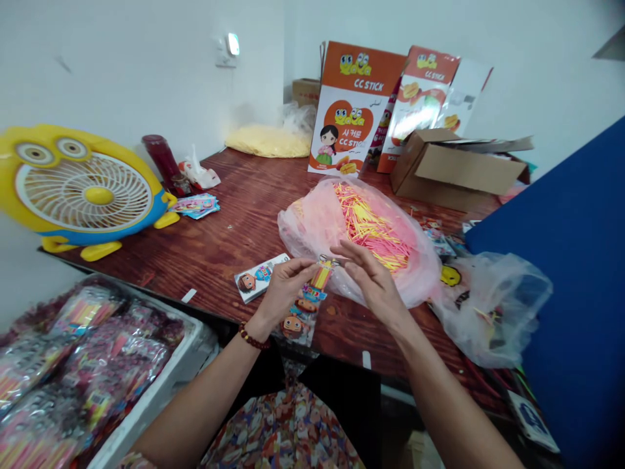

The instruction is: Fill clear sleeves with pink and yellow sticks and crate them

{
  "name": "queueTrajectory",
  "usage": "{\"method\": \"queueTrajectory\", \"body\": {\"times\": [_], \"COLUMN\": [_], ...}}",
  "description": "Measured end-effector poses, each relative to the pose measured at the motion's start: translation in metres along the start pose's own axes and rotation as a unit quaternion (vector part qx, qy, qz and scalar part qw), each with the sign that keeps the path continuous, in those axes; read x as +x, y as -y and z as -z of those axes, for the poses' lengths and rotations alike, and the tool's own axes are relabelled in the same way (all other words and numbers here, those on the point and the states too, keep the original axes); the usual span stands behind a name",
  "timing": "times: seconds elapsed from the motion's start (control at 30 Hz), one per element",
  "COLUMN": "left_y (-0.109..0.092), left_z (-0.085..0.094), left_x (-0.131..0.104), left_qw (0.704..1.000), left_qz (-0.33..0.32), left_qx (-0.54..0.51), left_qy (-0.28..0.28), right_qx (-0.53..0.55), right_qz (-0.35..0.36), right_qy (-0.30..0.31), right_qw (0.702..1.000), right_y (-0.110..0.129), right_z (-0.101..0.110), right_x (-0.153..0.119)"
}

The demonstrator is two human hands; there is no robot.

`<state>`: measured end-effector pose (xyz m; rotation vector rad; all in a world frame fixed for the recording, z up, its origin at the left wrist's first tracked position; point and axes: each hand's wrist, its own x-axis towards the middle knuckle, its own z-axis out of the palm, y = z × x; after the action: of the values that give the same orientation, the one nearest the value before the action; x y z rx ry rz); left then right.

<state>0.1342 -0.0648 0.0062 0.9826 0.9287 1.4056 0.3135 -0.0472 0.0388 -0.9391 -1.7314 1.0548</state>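
Between the thumb and fingers of my left hand point(286, 286) is a small clear packet point(321, 279) with yellow and pink sticks at its top end. Cartoon faces are printed lower down on it. My right hand point(372, 283) hovers just right of the packet, fingers stretched and apart; whether the thumb touches the packet I cannot tell. A stack of printed cards point(258, 279) lies left of my left hand. Behind my hands, a large translucent plastic bag point(312, 221) lies open, full of loose pink and yellow sticks point(374, 231).
A white foam box point(195, 332) of filled packets stands at lower left. The yellow fan point(97, 195) is on the left of the table point(234, 202). Printed cartons point(349, 111) and an open cardboard box point(454, 172) stand behind. A crumpled plastic bag point(502, 312) lies right, beside a blue panel point(561, 260).
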Motion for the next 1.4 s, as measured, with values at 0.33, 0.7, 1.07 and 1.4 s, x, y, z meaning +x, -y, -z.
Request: {"method": "queueTrajectory", "body": {"times": [0.33,0.7,1.07,1.4], "left_y": [-0.002,-0.002,0.012,0.019], "left_z": [0.010,0.014,0.022,0.028], "left_x": [-0.003,-0.006,-0.010,-0.014], "left_qw": [0.999,0.997,0.994,0.989], "left_qz": [-0.032,0.064,0.081,0.134], "left_qx": [0.006,0.029,0.047,0.055], "left_qy": [-0.022,0.037,0.048,0.021], "right_qx": [0.025,0.153,0.144,0.144], "right_qz": [-0.041,-0.146,-0.179,-0.207], "right_qy": [-0.017,-0.008,-0.011,0.037], "right_qw": [0.999,0.977,0.973,0.967], "right_y": [0.000,-0.012,-0.037,-0.038], "right_z": [-0.003,-0.018,-0.040,-0.038], "right_x": [0.012,0.011,-0.001,-0.005]}}
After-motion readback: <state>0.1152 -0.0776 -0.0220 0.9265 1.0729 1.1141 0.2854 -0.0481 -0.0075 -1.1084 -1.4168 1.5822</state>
